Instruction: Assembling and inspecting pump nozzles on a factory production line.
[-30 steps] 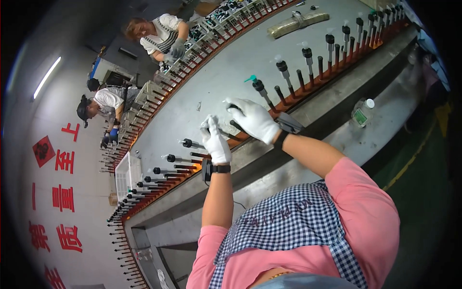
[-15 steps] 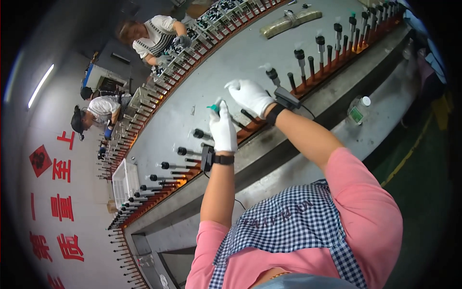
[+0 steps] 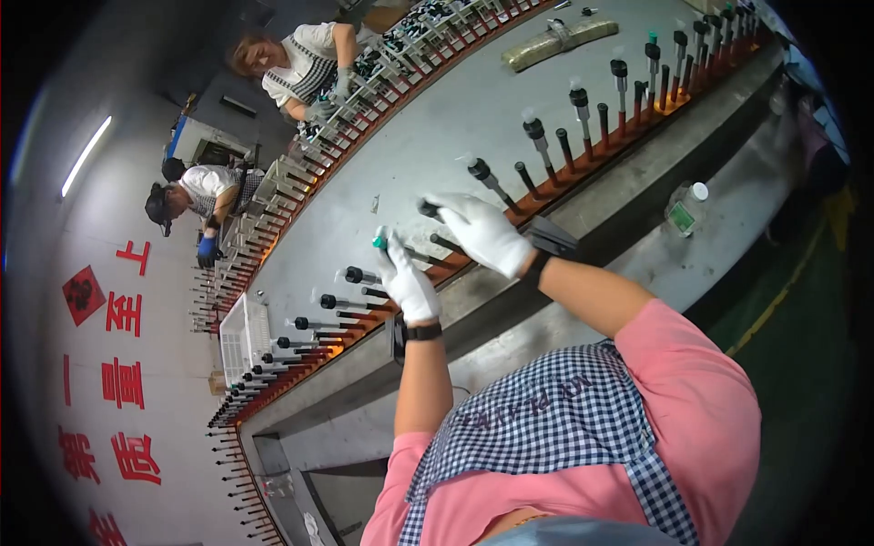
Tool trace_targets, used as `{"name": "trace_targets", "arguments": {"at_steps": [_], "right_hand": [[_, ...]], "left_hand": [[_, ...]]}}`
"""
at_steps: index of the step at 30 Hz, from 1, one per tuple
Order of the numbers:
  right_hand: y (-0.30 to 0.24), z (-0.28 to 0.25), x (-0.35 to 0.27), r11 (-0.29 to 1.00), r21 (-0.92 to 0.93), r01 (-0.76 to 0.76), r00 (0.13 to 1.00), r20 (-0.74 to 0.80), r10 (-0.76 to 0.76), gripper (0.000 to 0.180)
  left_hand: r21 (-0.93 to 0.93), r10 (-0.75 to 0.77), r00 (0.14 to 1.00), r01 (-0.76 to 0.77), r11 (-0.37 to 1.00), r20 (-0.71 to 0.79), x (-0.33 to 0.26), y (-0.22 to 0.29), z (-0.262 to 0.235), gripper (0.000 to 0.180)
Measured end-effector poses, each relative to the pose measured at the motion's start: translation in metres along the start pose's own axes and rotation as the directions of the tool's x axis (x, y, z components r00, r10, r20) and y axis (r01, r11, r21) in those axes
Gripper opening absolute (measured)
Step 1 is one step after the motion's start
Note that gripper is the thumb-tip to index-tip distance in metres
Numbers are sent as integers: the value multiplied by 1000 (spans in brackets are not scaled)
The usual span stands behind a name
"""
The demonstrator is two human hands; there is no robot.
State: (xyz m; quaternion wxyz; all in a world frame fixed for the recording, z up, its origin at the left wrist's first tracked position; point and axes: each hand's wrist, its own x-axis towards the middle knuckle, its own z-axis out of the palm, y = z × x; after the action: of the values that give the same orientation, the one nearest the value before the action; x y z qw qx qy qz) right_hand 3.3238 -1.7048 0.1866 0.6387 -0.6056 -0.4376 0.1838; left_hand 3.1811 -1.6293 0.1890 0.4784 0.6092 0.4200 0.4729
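Both my hands wear white gloves and reach over an orange rail point(image 3: 583, 173) lined with black pins. My left hand point(image 3: 407, 278), with a dark watch at the wrist, pinches a small teal-capped piece point(image 3: 380, 242) at its fingertips above the rail. My right hand point(image 3: 482, 232) is just to its right, its fingers curled around a black-capped pin point(image 3: 428, 207) that sticks out past the glove. Other black-capped pins point(image 3: 482, 173) stand along the rail on either side.
A grey table top point(image 3: 437, 118) runs behind the rail. A clear bottle point(image 3: 683, 207) stands on the near ledge at right, and a white basket point(image 3: 244, 335) sits at left. A wrapped bundle point(image 3: 557, 36) lies far back. Two co-workers point(image 3: 300, 64) point(image 3: 196, 191) work on the far side.
The teal-capped piece, on a pin to the right one second ago, is now at my left fingertips. My hands rose, then came back down, and the view shifted along the rail.
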Motion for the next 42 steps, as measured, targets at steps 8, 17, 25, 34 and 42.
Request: {"name": "trace_targets", "arguments": {"at_steps": [8, 17, 25, 34, 42], "right_hand": [[9, -122, -12, 967, -250, -43, 889, -450, -77, 34], [19, -140, 76, 954, -213, -210, 974, 42, 224, 38], [23, -154, 77, 980, -186, -66, 996, 51, 77, 37], [25, -277, 1, 991, -115, -64, 992, -111, 51, 19], [18, -342, 58, 953, -292, 77, 965, -218, -145, 31]], "left_hand": [[-119, -218, 953, 247, 962, 210, -74, -18, 16, 41], [140, -203, 953, 175, 975, 226, -2, 35, 151, 44], [92, -195, 970, 183, 979, 147, 1, 31, 163, 35], [52, 5, 996, 0, 999, -94, -34, 42, 163, 23], [-63, -24, 933, 2, 998, -360, -61, 65, 187, 32]]}}
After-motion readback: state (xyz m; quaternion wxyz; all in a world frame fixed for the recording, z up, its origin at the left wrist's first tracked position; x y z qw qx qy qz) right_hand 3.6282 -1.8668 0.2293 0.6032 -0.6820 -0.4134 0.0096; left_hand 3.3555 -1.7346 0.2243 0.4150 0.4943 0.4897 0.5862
